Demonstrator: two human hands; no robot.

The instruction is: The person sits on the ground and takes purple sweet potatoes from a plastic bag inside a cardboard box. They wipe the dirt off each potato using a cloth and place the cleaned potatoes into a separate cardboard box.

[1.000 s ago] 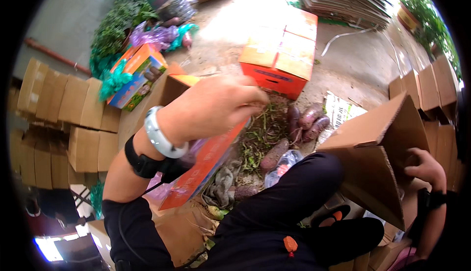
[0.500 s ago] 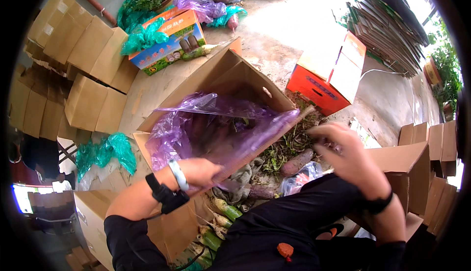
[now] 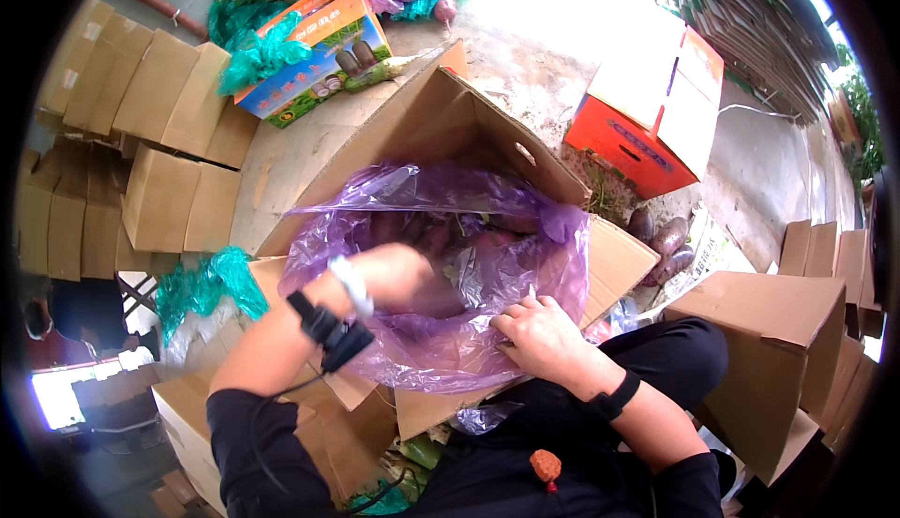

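In the head view, the purple bag (image 3: 412,354) lined the open cardboard box (image 3: 370,148), its film spilling over the box's near edge. The left hand (image 3: 398,276) was in the bag's mouth, too blurred to tell its grip. The right hand (image 3: 551,342) bent its fingers against the bag by the near edge; whether that grip pinched the film was unclear. Beyond the box's right corner, purple roots (image 3: 667,237) lay on the floor (image 3: 759,176) near an orange box (image 3: 623,146)

The floor (image 3: 764,166) (grey) bears an orange box (image 3: 626,148); purple tubers (image 3: 667,237).
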